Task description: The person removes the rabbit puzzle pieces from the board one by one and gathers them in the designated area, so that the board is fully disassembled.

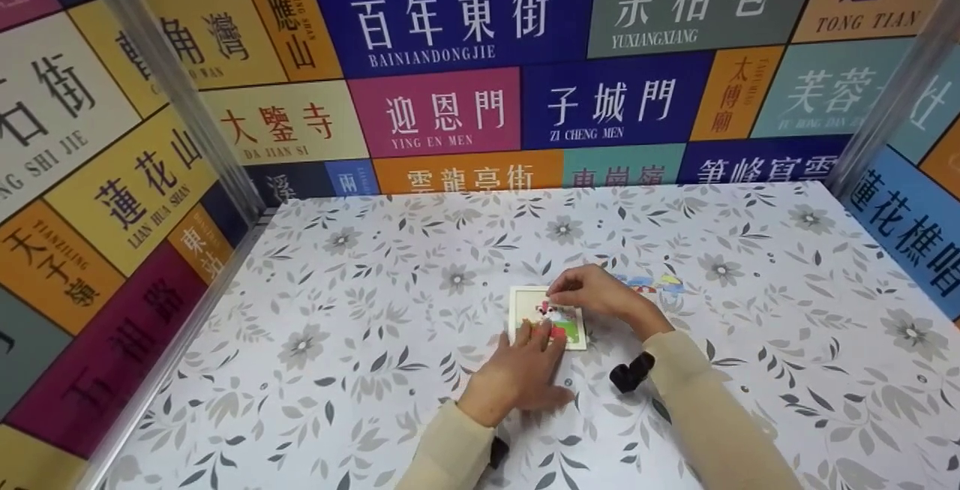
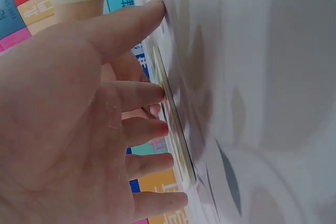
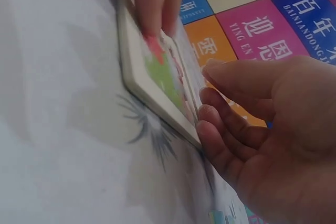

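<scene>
Judging from the head view, the work was partly done: the framed picture [image 1: 571, 331] lay on the patterned tablecloth [image 1: 390, 280], its lower part showing green, red and white while its upper left looked plain cream. The left hand [image 1: 517, 377] rested over its lower left, fingers extended; the right hand [image 1: 596, 291] was bent at its upper right. Just past that hand lay some coloured pieces [image 1: 651, 283], blue, red and yellow, which were probably what remained to be fitted, though a print on the cloth could not be ruled out.

In the left wrist view, the left hand's fingers were straight and spread, clasping nothing, with fingertips at the picture, seen almost edge-on.

In the right wrist view, green and red filled the near corner inside the rim. The right thumb and fingers were curved close together beside it; whether they pinched a small piece I could not tell.
</scene>
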Demonstrator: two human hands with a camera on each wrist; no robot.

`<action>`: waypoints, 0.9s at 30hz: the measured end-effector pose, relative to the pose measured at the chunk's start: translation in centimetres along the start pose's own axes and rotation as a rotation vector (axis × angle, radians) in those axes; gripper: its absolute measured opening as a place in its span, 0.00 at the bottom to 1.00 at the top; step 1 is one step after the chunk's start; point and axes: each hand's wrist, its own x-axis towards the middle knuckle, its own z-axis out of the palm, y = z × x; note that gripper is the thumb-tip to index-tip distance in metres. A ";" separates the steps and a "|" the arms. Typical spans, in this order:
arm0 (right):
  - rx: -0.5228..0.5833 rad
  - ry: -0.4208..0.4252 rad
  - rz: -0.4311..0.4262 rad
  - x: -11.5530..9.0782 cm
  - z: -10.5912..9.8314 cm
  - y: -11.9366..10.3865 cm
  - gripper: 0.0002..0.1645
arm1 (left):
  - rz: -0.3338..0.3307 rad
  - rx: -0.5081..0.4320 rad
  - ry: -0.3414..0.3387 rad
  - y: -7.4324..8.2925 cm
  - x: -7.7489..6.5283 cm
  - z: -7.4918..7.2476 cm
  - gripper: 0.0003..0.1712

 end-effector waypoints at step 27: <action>-0.067 -0.041 -0.005 -0.3 0.7 -0.2 0.10 | -0.001 0.044 -0.020 1.3 0.6 0.2 0.44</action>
